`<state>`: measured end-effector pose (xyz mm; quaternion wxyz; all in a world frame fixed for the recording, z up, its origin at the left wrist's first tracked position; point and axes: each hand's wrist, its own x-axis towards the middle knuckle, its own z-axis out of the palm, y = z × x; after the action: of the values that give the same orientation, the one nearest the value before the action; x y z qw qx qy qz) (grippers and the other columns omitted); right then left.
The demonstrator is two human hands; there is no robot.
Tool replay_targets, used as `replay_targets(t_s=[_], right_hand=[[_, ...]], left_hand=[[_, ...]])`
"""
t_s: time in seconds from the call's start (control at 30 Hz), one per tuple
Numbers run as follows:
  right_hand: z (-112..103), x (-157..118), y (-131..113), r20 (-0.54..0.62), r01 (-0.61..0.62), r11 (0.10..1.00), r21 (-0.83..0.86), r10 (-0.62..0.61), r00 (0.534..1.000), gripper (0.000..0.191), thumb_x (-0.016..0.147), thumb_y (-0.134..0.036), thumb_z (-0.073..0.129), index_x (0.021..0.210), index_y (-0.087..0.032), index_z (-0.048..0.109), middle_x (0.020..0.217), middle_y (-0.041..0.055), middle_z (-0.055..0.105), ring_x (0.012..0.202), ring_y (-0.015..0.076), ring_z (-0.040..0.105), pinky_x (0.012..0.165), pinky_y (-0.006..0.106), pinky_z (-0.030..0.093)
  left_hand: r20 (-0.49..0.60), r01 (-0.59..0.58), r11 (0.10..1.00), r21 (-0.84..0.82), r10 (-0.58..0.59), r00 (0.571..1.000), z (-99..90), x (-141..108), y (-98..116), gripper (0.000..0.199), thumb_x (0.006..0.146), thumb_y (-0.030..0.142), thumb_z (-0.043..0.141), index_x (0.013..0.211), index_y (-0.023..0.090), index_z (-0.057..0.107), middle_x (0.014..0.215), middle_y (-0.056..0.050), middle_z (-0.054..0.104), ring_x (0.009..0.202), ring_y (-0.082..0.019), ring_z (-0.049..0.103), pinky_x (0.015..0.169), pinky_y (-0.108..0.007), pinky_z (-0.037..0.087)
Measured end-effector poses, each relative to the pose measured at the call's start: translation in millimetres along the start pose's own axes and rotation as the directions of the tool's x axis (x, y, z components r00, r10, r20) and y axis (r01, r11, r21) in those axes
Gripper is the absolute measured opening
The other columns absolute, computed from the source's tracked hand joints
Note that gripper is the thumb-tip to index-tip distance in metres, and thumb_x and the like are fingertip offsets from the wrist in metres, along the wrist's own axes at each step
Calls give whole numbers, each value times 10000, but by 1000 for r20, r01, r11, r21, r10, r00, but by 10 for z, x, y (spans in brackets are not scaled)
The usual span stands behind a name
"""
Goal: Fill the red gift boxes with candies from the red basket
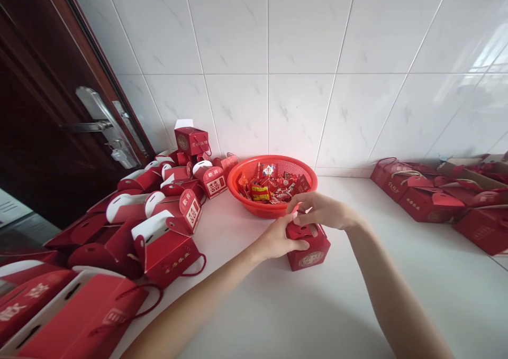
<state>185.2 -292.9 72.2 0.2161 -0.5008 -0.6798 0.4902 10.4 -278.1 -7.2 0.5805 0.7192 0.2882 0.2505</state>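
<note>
A small red candy box [310, 257] with a round pale-gold emblem on its front stands upright on the white tabletop. My left hand [278, 239] grips its left side, the thumb across the upper front and the fingertips near the top. Over the box's top, my right hand [326, 211] is bent, with its fingers closed on the upper flaps; the fingertips are partly hidden. Just behind the box sits a red plastic basket [254, 206] holding wrapped candies [273, 183] in red and yellow.
Many red boxes [170, 253] with flaps up crowd the left side, some with cord handles. More red boxes [432, 203] stand at the right, beside a cardboard carton [476, 174]. A tiled wall [301, 110] rises behind, and a dark door [39, 84] is at the left.
</note>
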Motion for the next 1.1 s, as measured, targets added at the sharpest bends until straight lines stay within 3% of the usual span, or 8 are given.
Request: replay_targets(t_s=[0.27, 0.53, 0.87, 1.0, 1.1], right_hand=[[24, 4, -12, 9, 4, 998, -55, -3, 1000, 173, 730, -180, 621, 901, -195, 645, 656, -48, 613, 482, 93, 516, 466, 227, 360], [28, 3, -23, -6, 15, 999, -52, -16, 1000, 171, 723, -194, 627, 892, -193, 653, 647, -51, 599, 495, 97, 521, 486, 235, 374], [20, -1, -6, -16, 46, 999, 15, -46, 999, 164, 712, -218, 666, 874, -193, 658, 630, -51, 580, 521, 104, 515, 518, 250, 398], [-40, -47, 2, -75, 94, 993, 72, -89, 993, 217, 683, -228, 698, 890, -185, 649, 601, -60, 558, 545, 107, 504, 545, 257, 418], [-79, -134, -26, -167, 117, 990, 83, -102, 981, 276, 666, -224, 707, 933, -187, 644, 611, -60, 553, 583, 121, 530, 580, 269, 440]], left_hand=[[28, -8, 996, -89, 10, 1000, 24, -8, 66, 325, 710, 180, 761, 1030, 194, 715, 1131, -59, 731, 1059, -253, 677, 890, -359, 549], [-20, 67, 990, -124, -70, 997, 67, -3, 101, 345, 676, 116, 737, 1013, 184, 707, 1130, -66, 730, 1090, -267, 668, 903, -375, 549], [-27, 1, 998, -58, -2, 1000, 22, -9, 76, 349, 712, 151, 775, 1053, 188, 708, 1134, -71, 748, 1108, -276, 681, 983, -425, 542], [-28, 12, 1000, -18, -12, 1000, -55, -27, 101, 440, 736, 246, 825, 1146, 196, 670, 1267, -100, 707, 1221, -302, 635, 1068, -483, 490], [-43, 34, 998, 61, -31, 999, -119, -48, 112, 662, 676, 343, 894, 1271, 230, 627, 1460, -122, 575, 1395, -351, 483, 1164, -549, 379]])
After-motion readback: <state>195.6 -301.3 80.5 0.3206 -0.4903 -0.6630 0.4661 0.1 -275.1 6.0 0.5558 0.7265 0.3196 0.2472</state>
